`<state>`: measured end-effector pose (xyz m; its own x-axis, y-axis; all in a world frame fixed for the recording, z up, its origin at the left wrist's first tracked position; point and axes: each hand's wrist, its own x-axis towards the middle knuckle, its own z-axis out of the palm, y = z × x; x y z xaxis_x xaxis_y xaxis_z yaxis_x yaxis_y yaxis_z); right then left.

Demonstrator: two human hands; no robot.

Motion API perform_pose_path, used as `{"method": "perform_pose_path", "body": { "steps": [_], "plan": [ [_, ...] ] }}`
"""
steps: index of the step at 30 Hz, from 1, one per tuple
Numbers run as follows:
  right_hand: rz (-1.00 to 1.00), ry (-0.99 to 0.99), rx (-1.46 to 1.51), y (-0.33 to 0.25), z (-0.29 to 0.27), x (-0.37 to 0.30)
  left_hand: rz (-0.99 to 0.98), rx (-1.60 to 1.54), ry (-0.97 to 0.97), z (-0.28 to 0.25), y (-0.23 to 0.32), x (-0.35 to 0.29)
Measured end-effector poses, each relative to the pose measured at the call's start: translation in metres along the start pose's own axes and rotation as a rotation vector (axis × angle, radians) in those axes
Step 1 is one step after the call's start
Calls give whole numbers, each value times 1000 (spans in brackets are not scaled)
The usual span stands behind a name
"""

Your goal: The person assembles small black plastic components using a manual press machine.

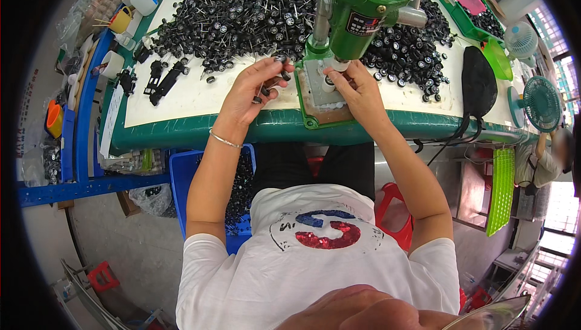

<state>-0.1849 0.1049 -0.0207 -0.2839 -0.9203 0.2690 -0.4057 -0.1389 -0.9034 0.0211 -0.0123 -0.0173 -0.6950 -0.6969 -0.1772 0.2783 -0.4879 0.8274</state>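
My left hand (245, 91) is raised over the table's near edge, its fingers curled round several small black toy wheels (265, 91), some on thin metal axles. At the green bench press (357, 30), my right hand (366, 94) has its thumb and fingers pinched together under the ram. A small dark wheel (329, 80) shows at those fingertips, against a white round fixture (327, 87) on the metal press plate (316, 79). The fingers partly hide the wheel, so I cannot tell how it sits on the fixture.
A large heap of wheels on axles (242, 15) covers the table left of the press; loose wheels (399, 57) lie right of it. Black toy chassis parts (166, 82) rest at the left. A black pouch (478, 82) and green fan (540, 104) are right. A blue bin (181, 175) stands below.
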Motion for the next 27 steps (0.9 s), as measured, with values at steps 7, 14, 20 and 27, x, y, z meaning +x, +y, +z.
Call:
{"method": "perform_pose_path", "body": {
  "steps": [7,14,20,27],
  "plan": [
    [244,-26,327,6,-20,5,13,194,16,39,-5,-1],
    [184,186,468,-18,-64,28,72,363,-12,63,-14,8],
    [106,198,494,-31,-84,41,69,484,18,71,-10,10],
    [16,398,547,-80,-91,78,183,555,35,75,-13,12]
  ]
}}
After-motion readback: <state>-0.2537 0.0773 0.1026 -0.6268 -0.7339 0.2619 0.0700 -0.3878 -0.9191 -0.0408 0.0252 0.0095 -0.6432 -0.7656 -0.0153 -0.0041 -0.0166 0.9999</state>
